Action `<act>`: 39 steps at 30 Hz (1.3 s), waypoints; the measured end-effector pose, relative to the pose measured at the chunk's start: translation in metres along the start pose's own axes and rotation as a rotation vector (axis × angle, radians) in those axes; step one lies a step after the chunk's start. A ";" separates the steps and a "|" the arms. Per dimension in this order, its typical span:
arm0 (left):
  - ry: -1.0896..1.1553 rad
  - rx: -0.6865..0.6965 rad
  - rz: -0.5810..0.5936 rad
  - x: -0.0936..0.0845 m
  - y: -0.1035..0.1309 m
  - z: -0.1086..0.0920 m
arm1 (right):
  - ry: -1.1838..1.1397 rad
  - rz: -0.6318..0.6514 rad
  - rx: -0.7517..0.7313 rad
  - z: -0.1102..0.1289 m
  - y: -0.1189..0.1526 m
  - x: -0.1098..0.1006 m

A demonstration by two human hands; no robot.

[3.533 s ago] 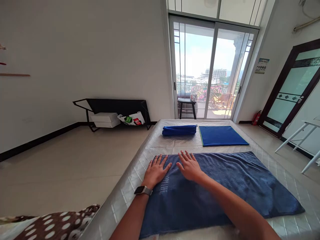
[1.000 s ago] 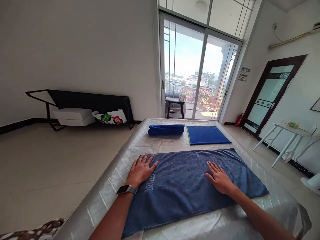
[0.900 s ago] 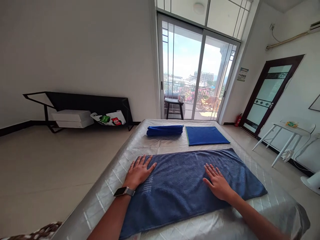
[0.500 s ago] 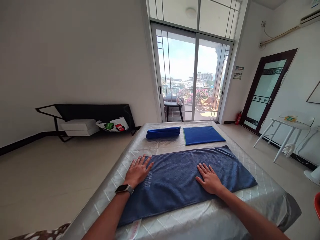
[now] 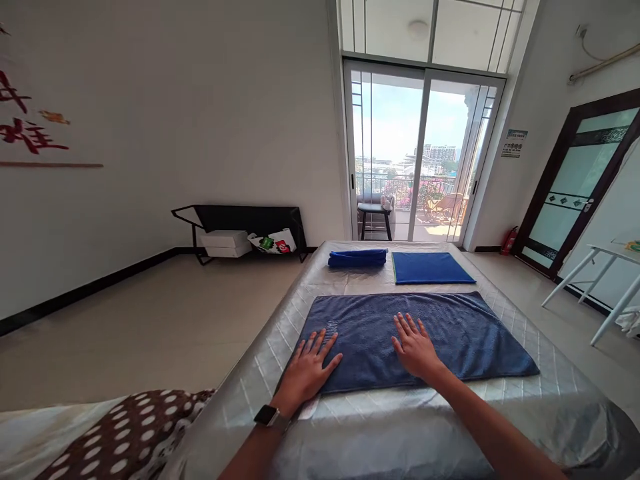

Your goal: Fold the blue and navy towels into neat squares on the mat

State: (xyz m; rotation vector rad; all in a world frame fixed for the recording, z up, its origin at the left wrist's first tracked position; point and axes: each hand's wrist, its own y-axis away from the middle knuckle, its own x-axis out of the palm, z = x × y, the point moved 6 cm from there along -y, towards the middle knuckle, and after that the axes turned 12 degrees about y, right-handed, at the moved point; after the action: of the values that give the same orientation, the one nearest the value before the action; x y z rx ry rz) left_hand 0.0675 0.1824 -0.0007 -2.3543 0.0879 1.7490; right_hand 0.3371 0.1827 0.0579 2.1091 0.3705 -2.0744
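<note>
A dark blue-grey towel (image 5: pixel 365 333) lies spread flat across the silvery quilted mattress (image 5: pixel 280 347). On its near left corner rests my left hand (image 5: pixel 306 367), palm down with fingers spread; a watch is on that wrist. My right hand (image 5: pixel 415 347) lies flat on the middle of the towel, its fingers stretched out and holding nothing. Beyond the towel, a rolled or folded bright blue cloth (image 5: pixel 357 258) sits at the far left of the mattress. Beside it on the right is a flat blue cloth (image 5: pixel 433 267) with a green edge.
A brown polka-dot fabric (image 5: pixel 127 433) is at the lower left. Against the wall stands a black bench-like frame (image 5: pixel 250 217) with white boxes (image 5: pixel 226 243) and a bag (image 5: pixel 275 243). A white table (image 5: pixel 617 251) stands at the right, near a door (image 5: pixel 580 187).
The view has swung left. My left hand has moved from the towel's far left part to its near left corner, and the towel's left side looks straighter. Both hands stay spread.
</note>
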 end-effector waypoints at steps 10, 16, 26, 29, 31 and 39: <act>-0.009 0.025 -0.017 0.001 0.001 0.001 | -0.193 0.060 -0.154 0.092 -0.016 0.024; 0.002 0.020 0.006 0.002 0.000 0.002 | -0.140 0.117 -0.065 0.034 -0.001 0.030; -0.029 0.118 -0.052 0.013 -0.001 0.016 | 0.056 0.172 0.346 -0.177 0.035 0.036; -0.063 0.140 -0.031 0.015 -0.001 0.019 | 0.093 0.167 0.452 -0.230 0.051 0.035; -0.095 0.145 -0.002 0.016 -0.001 0.020 | 0.105 0.149 0.492 -0.251 0.059 0.035; -0.097 0.169 0.043 0.018 -0.001 0.028 | 0.004 0.062 0.443 -0.269 0.064 0.042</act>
State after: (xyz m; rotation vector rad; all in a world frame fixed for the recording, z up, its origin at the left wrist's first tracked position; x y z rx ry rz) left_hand 0.0466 0.1904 -0.0258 -2.1609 0.2622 1.7956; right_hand 0.6133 0.2010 0.0189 2.3144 -0.1728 -2.2797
